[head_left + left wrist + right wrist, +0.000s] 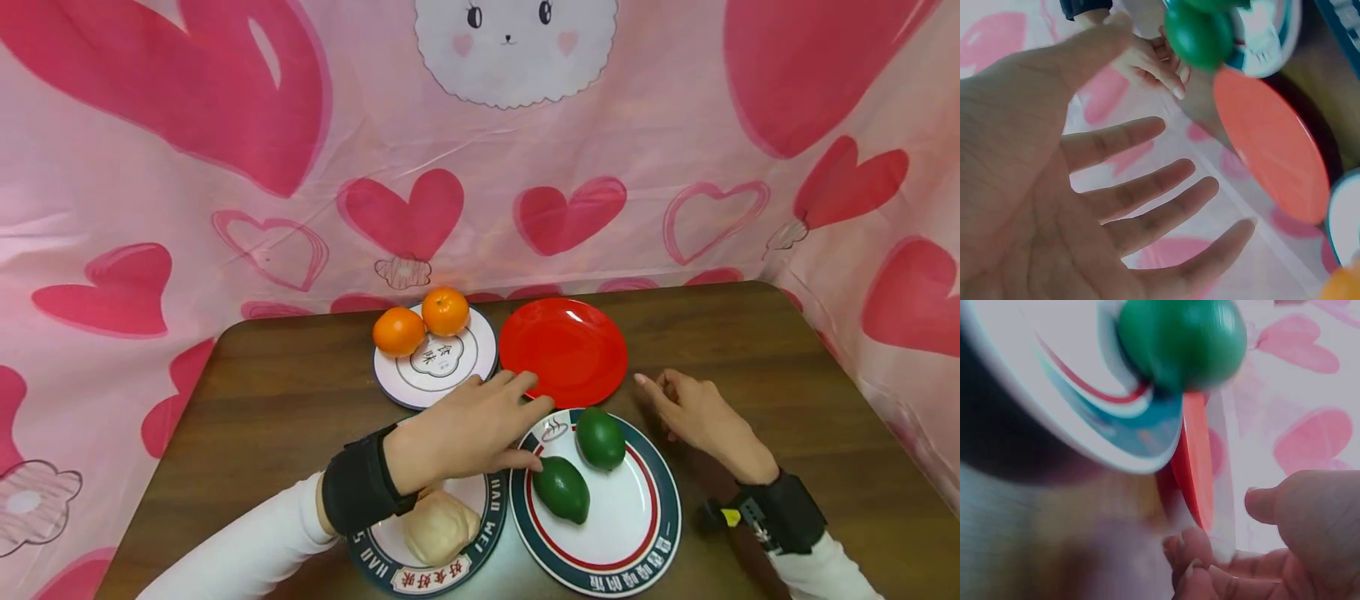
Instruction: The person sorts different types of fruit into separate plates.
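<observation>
My left hand [476, 429] hovers over the plates with its fingers spread and nothing in its grasp; the palm and straight fingers show in the left wrist view. Near its thumb in the head view lies a green lime [562, 490], with a second lime [600, 438] beside it. Both are on a white plate [622, 546] with a dark teal rim. To the right of that plate, my right hand [693, 414] is empty, its fingers loosely bent. A red plate [564, 350] sits behind the limes' plate, just beyond the left fingertips.
Two oranges [399, 332] rest on a white plate [468, 354] at the back left. Below my left wrist, a teal-rimmed plate [491, 533] carries a pale beige, rounded item [440, 527], partly hidden. A pink heart-patterned cloth [480, 133] hangs behind the wooden table [300, 383].
</observation>
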Demonstrator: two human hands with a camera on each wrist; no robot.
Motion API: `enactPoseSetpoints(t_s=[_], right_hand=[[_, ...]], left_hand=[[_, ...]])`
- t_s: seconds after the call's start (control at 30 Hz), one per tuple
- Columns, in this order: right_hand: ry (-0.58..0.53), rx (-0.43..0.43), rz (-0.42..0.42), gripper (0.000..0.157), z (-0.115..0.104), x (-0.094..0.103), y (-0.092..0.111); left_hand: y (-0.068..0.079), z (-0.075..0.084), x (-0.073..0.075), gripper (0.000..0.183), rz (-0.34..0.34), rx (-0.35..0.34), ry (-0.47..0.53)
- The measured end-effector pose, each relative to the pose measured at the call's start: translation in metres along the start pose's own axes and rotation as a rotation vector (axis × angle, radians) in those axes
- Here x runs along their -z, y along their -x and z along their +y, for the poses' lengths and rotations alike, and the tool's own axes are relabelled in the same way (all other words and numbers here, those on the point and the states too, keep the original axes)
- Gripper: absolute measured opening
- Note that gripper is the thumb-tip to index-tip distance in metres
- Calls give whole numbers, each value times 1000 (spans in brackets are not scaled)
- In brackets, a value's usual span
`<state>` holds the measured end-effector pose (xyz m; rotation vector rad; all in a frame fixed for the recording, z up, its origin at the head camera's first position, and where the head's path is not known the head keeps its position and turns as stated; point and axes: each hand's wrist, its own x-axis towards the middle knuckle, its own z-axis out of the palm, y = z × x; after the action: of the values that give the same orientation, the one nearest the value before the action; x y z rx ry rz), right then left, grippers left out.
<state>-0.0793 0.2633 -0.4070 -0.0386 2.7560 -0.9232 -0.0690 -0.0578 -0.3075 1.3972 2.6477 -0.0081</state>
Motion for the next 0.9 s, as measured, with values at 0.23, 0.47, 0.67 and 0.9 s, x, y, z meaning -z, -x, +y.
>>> enactPoseSetpoints(t_s=[0.23, 0.47, 0.67, 0.9], right_hand=[[-58, 28, -23, 61, -11, 5, -52], [-38, -9, -50, 66, -12, 2, -86], [73, 42, -46, 71, -6, -5, -103], [159, 97, 17, 62, -10, -8, -105]], left_hand=[[15, -22, -3, 64, 43, 72, 43], [22, -41, -7, 66, 36, 130, 103], [24, -72, -2, 72, 47, 249, 124], [29, -123, -3, 83, 235, 426, 125]])
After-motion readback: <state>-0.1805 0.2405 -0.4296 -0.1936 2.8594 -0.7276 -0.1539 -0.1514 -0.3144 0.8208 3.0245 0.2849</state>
